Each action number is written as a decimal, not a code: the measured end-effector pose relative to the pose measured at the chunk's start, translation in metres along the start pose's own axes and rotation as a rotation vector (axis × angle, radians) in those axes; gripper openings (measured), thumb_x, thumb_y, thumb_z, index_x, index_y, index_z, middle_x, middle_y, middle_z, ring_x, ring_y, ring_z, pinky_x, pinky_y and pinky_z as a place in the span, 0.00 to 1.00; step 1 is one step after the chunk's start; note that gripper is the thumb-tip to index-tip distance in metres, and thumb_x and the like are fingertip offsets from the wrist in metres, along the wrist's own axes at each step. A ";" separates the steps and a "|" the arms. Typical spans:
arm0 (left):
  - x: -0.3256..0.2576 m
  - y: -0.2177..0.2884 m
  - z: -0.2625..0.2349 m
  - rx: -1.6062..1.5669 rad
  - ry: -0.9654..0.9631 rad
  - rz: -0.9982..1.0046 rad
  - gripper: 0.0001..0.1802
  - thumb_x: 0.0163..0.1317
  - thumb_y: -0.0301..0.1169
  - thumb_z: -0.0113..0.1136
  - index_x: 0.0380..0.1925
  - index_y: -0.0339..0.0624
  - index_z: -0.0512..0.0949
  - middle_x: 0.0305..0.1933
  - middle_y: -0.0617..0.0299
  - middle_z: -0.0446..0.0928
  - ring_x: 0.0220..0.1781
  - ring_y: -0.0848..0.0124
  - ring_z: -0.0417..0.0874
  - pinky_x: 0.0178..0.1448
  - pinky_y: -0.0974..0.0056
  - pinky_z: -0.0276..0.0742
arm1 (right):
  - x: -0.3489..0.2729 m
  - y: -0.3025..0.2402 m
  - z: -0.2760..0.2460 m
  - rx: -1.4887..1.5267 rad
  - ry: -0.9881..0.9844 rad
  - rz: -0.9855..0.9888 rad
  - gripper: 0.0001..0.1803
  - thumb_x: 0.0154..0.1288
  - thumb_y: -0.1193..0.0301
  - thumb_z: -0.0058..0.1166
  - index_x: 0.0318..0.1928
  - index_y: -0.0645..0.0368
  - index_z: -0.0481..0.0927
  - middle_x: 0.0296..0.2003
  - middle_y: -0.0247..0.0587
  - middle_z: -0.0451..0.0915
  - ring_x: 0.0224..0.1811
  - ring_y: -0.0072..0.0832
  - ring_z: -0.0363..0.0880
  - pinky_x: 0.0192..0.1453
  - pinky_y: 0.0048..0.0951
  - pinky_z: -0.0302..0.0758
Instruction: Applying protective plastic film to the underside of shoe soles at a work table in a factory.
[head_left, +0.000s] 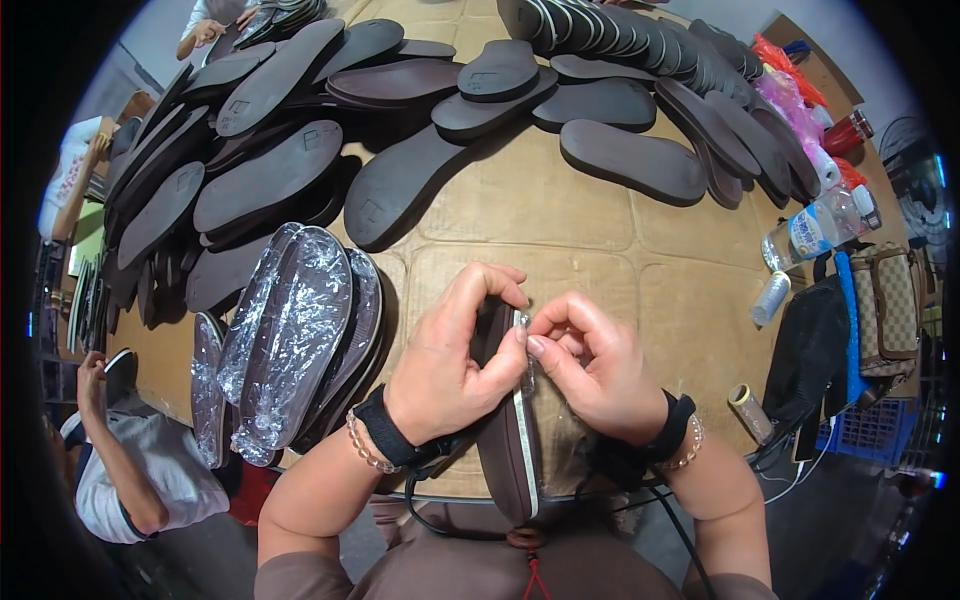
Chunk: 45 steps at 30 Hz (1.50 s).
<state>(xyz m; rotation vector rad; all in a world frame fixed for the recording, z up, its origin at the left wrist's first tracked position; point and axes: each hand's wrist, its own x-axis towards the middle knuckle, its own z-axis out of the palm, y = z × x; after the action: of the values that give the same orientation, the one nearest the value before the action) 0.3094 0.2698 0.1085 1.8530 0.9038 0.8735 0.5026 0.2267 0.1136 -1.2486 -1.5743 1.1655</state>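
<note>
In front of my body a dark brown shoe sole (505,455) stands on its long edge, with a pale strip running along its side. My left hand (455,350) is closed round its upper part, thumb and fingers gripping the edge. Close beside it, my right hand (600,365) pinches with thumb and forefinger at the pale strip. A shiny wisp of clear plastic film (531,378) shows just under those fingertips. To the left of my left hand lies a stack of soles wrapped in clear film (305,320).
Bare dark soles (270,170) are heaped across the table's left and far side, and a long row (630,50) leans at the back. On the right are a water bottle (815,232), thread spools (750,412) and a checked bag (888,310). Other people (150,470) sit at left.
</note>
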 end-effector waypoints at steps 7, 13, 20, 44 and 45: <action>-0.002 -0.005 -0.002 -0.051 -0.005 -0.049 0.13 0.73 0.25 0.53 0.55 0.36 0.71 0.66 0.47 0.73 0.60 0.65 0.79 0.66 0.59 0.76 | -0.002 -0.010 -0.008 -0.035 -0.029 -0.058 0.12 0.68 0.70 0.68 0.42 0.61 0.77 0.26 0.32 0.78 0.23 0.16 0.72 0.28 0.24 0.69; 0.000 -0.005 -0.005 -0.124 -0.094 -0.077 0.17 0.75 0.29 0.53 0.61 0.37 0.71 0.69 0.48 0.71 0.68 0.62 0.75 0.73 0.56 0.70 | -0.004 -0.012 -0.016 0.060 -0.065 0.143 0.10 0.67 0.72 0.69 0.35 0.62 0.80 0.22 0.24 0.74 0.23 0.10 0.68 0.27 0.19 0.67; 0.002 -0.014 -0.010 -0.021 -0.168 0.078 0.40 0.50 0.35 0.66 0.64 0.38 0.63 0.66 0.39 0.68 0.69 0.44 0.72 0.74 0.52 0.68 | -0.003 -0.011 -0.016 0.017 -0.082 0.091 0.08 0.70 0.73 0.65 0.36 0.62 0.78 0.22 0.25 0.74 0.22 0.10 0.67 0.25 0.21 0.65; 0.003 -0.013 -0.005 -0.347 -0.103 -0.131 0.21 0.63 0.23 0.56 0.57 0.43 0.69 0.70 0.51 0.68 0.73 0.66 0.68 0.78 0.54 0.62 | -0.005 -0.008 -0.013 0.024 -0.066 0.076 0.07 0.70 0.75 0.64 0.36 0.62 0.78 0.22 0.22 0.73 0.22 0.09 0.66 0.25 0.19 0.63; 0.004 -0.012 -0.006 -0.348 -0.102 -0.132 0.21 0.63 0.23 0.56 0.57 0.43 0.69 0.70 0.51 0.68 0.73 0.66 0.68 0.78 0.54 0.62 | -0.004 -0.007 -0.012 0.024 -0.067 0.076 0.07 0.70 0.75 0.64 0.36 0.62 0.78 0.22 0.22 0.73 0.22 0.09 0.66 0.25 0.19 0.63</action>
<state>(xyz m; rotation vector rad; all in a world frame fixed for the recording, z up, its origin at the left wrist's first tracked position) 0.3034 0.2797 0.1001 1.5068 0.7484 0.7912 0.5136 0.2241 0.1232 -1.2752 -1.5688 1.2832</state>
